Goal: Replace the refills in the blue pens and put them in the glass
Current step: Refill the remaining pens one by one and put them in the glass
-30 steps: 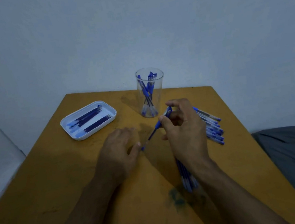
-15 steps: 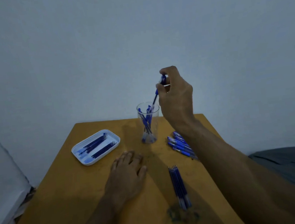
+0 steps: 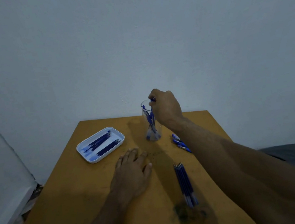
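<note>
The right hand [image 3: 166, 107] is reaching over the rim of the glass [image 3: 151, 130] and its fingers are pinching the top end of a blue pen [image 3: 152, 100], which is already standing with its lower part inside the glass among other blue pens. The left hand [image 3: 131, 171] is lying flat on the tabletop [image 3: 69, 196], fingers relaxed, grasping nothing. The pen is looking light, thin and stiff, with smooth plastic that may be slipping a little, so taking it near the top end seems to be suiting the lowering well. The glass is tall, narrow and clear, probably fragile and easy to tip if a pen is pushing its wall. More pens [image 3: 181, 144] are waiting beside the glass, partly hidden by the forearm. A bundle of dark refills [image 3: 185, 183] is lying near the front edge, and a white plastic tray [image 3: 93, 160] with rounded corners is holding further refills. The tabletop is yellow-brown, matte and a little stained.
</note>
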